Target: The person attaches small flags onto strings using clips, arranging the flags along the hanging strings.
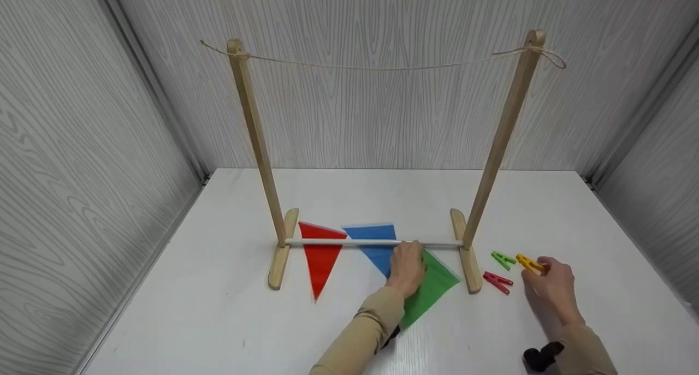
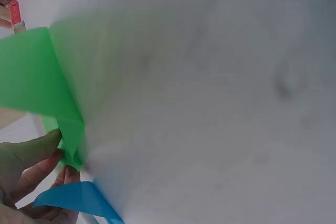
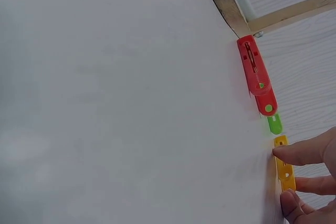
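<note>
Pinching the yellow clothespin point(image 3: 284, 169) are the right fingers point(image 3: 307, 151).

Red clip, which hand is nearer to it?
Right: the right hand, pinching the yellow clip, is just right of the red clip; the left hand, holding the green flag, is farther left.

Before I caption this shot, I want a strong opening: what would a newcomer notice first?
Probably the tall wooden frame, standing on the white table with string sagging across its top. Next come the red pennant and blue pennant under the low rod, and the green pennant pinched in the left hand. Right of the frame, the right hand grips a yellow clothespin.
</note>
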The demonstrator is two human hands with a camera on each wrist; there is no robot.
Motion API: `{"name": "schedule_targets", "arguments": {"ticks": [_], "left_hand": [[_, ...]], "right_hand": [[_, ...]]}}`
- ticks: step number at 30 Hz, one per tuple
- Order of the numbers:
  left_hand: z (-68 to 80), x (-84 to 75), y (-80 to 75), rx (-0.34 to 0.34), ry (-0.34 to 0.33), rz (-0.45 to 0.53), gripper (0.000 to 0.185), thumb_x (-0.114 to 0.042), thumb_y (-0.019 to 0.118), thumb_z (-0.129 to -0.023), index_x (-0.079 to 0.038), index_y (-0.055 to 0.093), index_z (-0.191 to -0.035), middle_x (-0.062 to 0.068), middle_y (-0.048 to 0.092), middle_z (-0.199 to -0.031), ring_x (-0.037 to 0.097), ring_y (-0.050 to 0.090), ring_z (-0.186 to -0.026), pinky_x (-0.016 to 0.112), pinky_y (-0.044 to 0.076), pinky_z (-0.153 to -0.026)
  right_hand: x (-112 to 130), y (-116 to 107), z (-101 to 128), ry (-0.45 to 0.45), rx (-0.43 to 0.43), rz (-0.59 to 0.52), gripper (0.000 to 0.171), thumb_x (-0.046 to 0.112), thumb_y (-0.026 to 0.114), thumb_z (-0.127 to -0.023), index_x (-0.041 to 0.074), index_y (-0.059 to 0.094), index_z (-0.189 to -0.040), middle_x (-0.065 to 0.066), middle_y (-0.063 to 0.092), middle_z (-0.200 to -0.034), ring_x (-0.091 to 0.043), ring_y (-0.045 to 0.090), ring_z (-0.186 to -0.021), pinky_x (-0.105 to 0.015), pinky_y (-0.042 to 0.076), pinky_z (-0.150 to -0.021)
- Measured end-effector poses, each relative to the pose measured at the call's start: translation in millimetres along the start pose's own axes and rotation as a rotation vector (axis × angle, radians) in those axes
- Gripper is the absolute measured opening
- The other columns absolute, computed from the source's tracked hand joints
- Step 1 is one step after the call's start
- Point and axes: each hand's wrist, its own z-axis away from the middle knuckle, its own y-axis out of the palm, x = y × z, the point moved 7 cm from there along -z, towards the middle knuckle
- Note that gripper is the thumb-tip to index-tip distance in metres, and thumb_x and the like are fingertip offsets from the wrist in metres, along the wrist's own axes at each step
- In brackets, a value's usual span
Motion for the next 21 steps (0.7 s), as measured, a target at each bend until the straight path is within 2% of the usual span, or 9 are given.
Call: {"name": "schedule_targets", "arguments": {"ticks": [2,4,6,8,10,16,21], "left_hand": [[0.3,3.0,-1.0,0.009,-0.028,0.049,0.040,0.007,0.064,-0.087,-0.014,0.038,-0.064,-0.004,0.031,-0.062,0.010,0.032,-0.060,0.023,0.028,-0.051],[0.9,6.0,-1.8,0.015,-0.061,0.093,0.028,0.007,0.065,-0.086,-0.010,0.049,-0.069,0.000,0.044,-0.065,0.012,0.040,-0.062,0.024,0.033,-0.053],[1.5,8.9,-1.4,0.021,-0.090,0.136,0.015,0.006,0.067,-0.085,-0.005,0.059,-0.080,0.007,0.057,-0.075,0.016,0.049,-0.067,0.026,0.040,-0.057],[1.6,11.7,-1.2,0.019,-0.110,0.171,0.010,0.006,0.068,-0.085,-0.001,0.063,-0.089,0.013,0.064,-0.084,0.019,0.056,-0.072,0.029,0.045,-0.060],[1.9,14.4,-0.9,0.018,-0.127,0.198,0.014,0.005,0.069,-0.084,0.000,0.065,-0.096,0.014,0.066,-0.090,0.020,0.058,-0.076,0.032,0.048,-0.063],[2.2,19.4,-0.8,0.059,-0.187,0.337,0.026,0.004,0.071,-0.085,-0.001,0.063,-0.109,0.012,0.065,-0.092,0.018,0.057,-0.079,0.033,0.049,-0.070],[-0.2,20.5,-3.9,0.113,-0.251,0.461,0.031,0.002,0.074,-0.083,-0.002,0.064,-0.112,0.016,0.069,-0.107,0.025,0.064,-0.098,0.036,0.054,-0.086]], "right_hand": [[0.4,0.1,-0.4,-0.002,0.005,-0.001,0.062,0.018,0.056,-0.098,-0.020,0.034,-0.142,-0.042,0.042,-0.138,-0.049,0.047,-0.121,-0.061,0.039,-0.113],[0.0,0.3,-0.9,-0.003,0.008,0.000,0.062,0.018,0.056,-0.098,-0.020,0.035,-0.142,-0.042,0.042,-0.139,-0.050,0.046,-0.123,-0.061,0.038,-0.114],[-0.2,0.4,-1.1,-0.004,0.008,0.005,0.061,0.017,0.056,-0.098,-0.020,0.036,-0.142,-0.042,0.042,-0.139,-0.050,0.045,-0.124,-0.062,0.038,-0.114],[0.1,0.6,-1.3,-0.008,0.005,0.010,0.060,0.017,0.056,-0.098,-0.021,0.037,-0.141,-0.042,0.042,-0.138,-0.050,0.045,-0.123,-0.062,0.037,-0.114],[0.6,0.7,-1.3,-0.015,0.002,0.017,0.059,0.016,0.056,-0.098,-0.021,0.038,-0.140,-0.042,0.043,-0.138,-0.050,0.045,-0.123,-0.062,0.038,-0.113],[1.4,-0.4,-0.9,-0.025,-0.026,0.029,0.050,0.011,0.055,-0.098,-0.021,0.045,-0.135,-0.041,0.048,-0.132,-0.048,0.049,-0.116,-0.061,0.043,-0.107],[1.8,-1.4,-0.6,-0.027,-0.039,0.020,0.045,0.008,0.055,-0.098,-0.021,0.048,-0.133,-0.040,0.050,-0.129,-0.047,0.050,-0.114,-0.060,0.044,-0.105]]}}
